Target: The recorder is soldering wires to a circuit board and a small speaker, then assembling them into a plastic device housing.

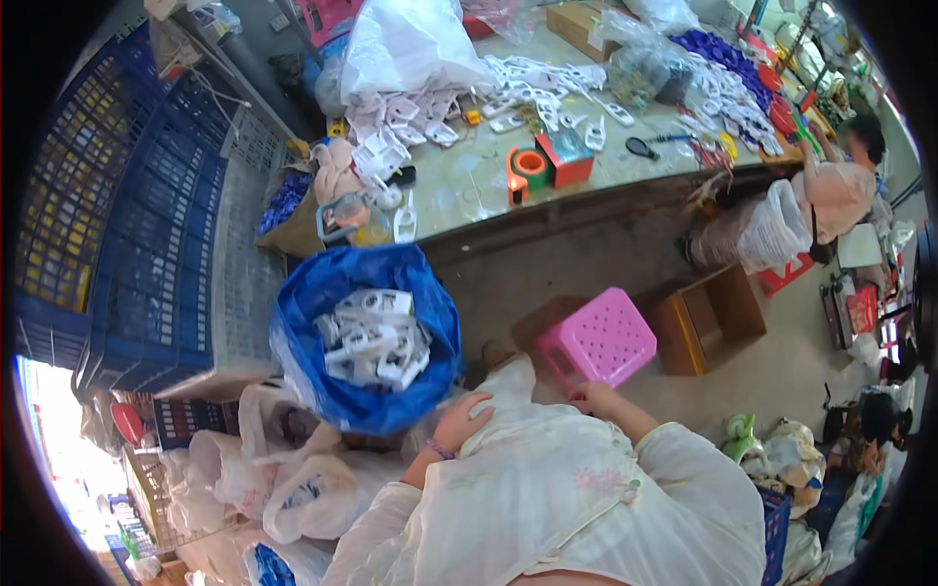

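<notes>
My left hand (463,426) lies on the pale cloth over my leg, fingers stretched out and holding nothing I can see. Right beyond it stands a big blue bag (293,322), its mouth wide, with many white plastic parts (376,342) heaped inside. My right hand (593,397) is low beside my other leg, close to the near edge of a pink plastic stool (601,337). Its fingers are partly hidden, and whether they touch the stool I cannot tell.
A long worktable (459,200) carries piles of white parts, an orange tape dispenser (518,181) and a red box (567,161). Blue crates (147,244) are stacked at left. An open cardboard box (713,317) stands beyond the stool. Another person (840,190) sits at far right.
</notes>
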`<state>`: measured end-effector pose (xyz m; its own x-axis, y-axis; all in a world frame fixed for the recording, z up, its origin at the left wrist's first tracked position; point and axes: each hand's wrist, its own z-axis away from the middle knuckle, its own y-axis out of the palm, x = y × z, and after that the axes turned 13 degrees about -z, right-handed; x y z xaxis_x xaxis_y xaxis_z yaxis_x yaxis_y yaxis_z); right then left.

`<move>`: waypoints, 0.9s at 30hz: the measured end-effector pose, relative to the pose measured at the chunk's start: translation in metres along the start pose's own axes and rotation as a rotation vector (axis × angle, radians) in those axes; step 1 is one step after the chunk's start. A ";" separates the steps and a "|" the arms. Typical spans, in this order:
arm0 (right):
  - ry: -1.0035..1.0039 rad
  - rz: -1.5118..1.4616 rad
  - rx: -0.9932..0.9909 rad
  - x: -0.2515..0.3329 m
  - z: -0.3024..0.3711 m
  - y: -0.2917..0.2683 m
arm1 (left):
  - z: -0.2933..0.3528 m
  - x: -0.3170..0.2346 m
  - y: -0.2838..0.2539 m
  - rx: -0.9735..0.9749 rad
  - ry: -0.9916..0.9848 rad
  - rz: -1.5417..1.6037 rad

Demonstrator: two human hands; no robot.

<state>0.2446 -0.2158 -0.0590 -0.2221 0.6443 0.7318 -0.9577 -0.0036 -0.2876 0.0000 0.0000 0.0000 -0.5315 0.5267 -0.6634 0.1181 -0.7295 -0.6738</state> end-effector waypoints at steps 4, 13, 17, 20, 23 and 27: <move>-0.055 0.252 -0.098 0.017 -0.058 -0.014 | -0.068 -0.038 -0.075 -0.039 0.119 0.083; -0.125 0.224 0.038 0.090 -0.118 -0.128 | -0.179 0.014 -0.080 0.099 -0.013 0.048; -0.285 -0.249 0.098 0.033 -0.131 -0.182 | -0.204 0.011 -0.086 0.134 -0.157 0.054; -0.065 -0.157 0.196 0.075 -0.155 -0.239 | -0.218 0.043 -0.060 0.095 -0.208 -0.049; -0.134 0.004 0.200 0.042 -0.206 -0.293 | -0.250 0.046 -0.033 0.231 -0.295 -0.192; -0.241 -0.041 0.148 -0.048 -0.229 -0.351 | -0.311 -0.016 -0.007 0.210 -0.484 -0.201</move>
<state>0.6331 -0.0705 -0.1348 -0.2031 0.4457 0.8718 -0.9791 -0.1043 -0.1747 0.2685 0.1319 -0.0860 -0.8563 0.4401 -0.2704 -0.1686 -0.7329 -0.6592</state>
